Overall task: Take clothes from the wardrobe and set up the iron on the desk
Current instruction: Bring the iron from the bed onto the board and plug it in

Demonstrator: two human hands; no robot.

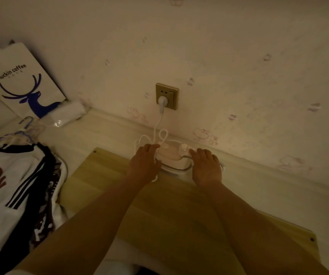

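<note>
Leaning against the wall at the far left corner of the worktop [104, 133], a white paper bag [24, 76] with a blue deer stands upright, and a clear plastic packet [66, 114] lies just beside its foot. Near the left edge lies a heap of clothes [15, 187] on hangers [27, 128], white with dark stripes. A pale wooden board [171, 211] covers the middle of the worktop. At its far edge sits the small pink iron [172, 155], close under the wall. The left hand [144, 162] rests at the iron's left side, its grip seemingly pinching the white cord [155, 133], though the dim light blurs the fingers. That cord loops up to a plug in the wall socket [167, 96]. The right hand [206, 165] lies against the iron's right side, fingers spread flat.
</note>
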